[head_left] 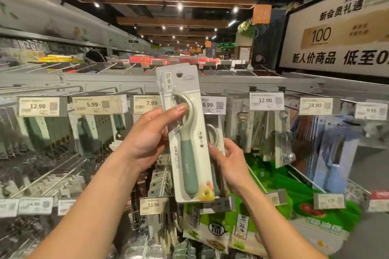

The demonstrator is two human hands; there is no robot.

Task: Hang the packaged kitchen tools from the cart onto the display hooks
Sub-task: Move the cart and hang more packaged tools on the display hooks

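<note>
A packaged peeler [189, 153] with a green handle and pale head, on a light card with a hang hole at its top, is held upright in front of the display. My left hand [151, 134] grips its left edge, thumb laid across the peeler's head. My right hand [227, 162] pinches the right edge lower down, where a second similar pack [212, 134] shows behind the first. The card's top reaches above the row of price tags [145, 104]. The display hooks directly behind the card are hidden by it.
Rows of wire hooks [48, 172] hold hanging packaged tools to the left, and bottle openers [242, 130] and other utensils to the right. Price labels run along two levels. Green bagged goods [231, 229] lie below. A large sign [336, 33] stands at upper right.
</note>
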